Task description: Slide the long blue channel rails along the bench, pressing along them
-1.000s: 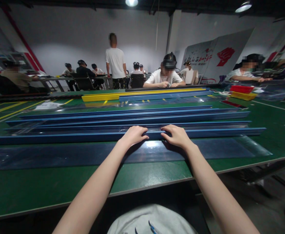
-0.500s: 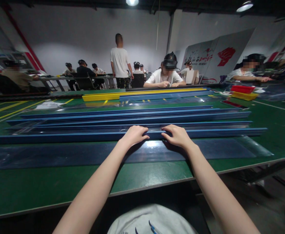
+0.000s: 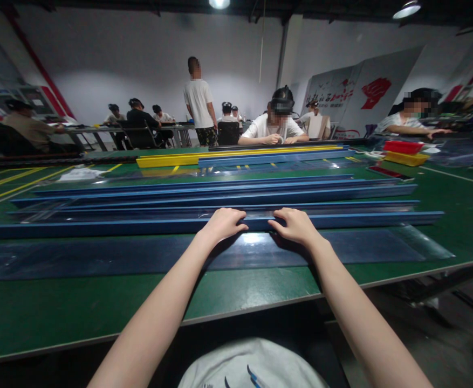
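A long blue channel strip lies across the table, its near wall raised. My left hand grips that wall just left of the middle, thumb on the near side and fingers over the top edge. A short gap to the right, my right hand holds the same wall in the same way. The fingertips behind the wall are partly hidden. Closer to me, a flat clear plastic sheet lies along the table, under my wrists. Beyond my hands are several more blue channel strips.
The green table has its front edge close to me. Farther back lie yellow strips, a dark red flat object, and red and yellow trays. A co-worker sits across the table, with other people behind.
My hands and the blue channel strip keep their places. In the background, the standing person has turned slightly, and the seated person at far right has moved a hand.
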Demonstrator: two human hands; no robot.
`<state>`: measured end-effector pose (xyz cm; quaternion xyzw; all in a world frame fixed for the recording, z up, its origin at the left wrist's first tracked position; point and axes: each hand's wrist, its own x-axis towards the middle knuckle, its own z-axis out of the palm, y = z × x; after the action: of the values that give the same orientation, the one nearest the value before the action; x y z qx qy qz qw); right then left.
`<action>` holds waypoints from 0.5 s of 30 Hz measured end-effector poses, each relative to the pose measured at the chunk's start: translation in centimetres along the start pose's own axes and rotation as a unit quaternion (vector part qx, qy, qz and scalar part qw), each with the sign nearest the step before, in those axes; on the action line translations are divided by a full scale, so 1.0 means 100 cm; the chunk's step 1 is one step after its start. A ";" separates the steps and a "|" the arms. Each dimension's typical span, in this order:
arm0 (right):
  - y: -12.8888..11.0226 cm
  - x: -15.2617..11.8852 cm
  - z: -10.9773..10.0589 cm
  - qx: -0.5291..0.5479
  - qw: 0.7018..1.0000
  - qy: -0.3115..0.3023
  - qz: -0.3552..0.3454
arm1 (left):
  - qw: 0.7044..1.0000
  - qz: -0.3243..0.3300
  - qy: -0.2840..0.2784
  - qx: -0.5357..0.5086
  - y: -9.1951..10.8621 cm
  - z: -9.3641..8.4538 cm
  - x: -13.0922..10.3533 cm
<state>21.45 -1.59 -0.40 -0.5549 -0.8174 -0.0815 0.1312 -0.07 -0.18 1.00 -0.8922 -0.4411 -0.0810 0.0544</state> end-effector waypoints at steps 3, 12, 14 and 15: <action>0.000 0.000 0.000 0.002 1.000 -0.005 0.004 | 1.000 -0.001 -0.001 -0.005 0.000 0.000 0.000; 0.001 0.000 0.001 0.008 1.000 0.003 -0.005 | 1.000 0.005 0.007 0.003 -0.001 0.002 0.000; 0.001 0.000 0.001 0.010 1.000 0.003 -0.005 | 1.000 0.005 0.006 -0.001 -0.001 0.002 0.000; 0.001 0.000 0.001 0.010 1.000 0.004 -0.004 | 1.000 0.004 0.005 -0.002 -0.001 0.002 0.000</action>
<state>21.52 -1.53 -0.48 -0.5496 -0.8202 -0.0760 0.1394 -0.15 -0.09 0.80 -0.8938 -0.4366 -0.0865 0.0552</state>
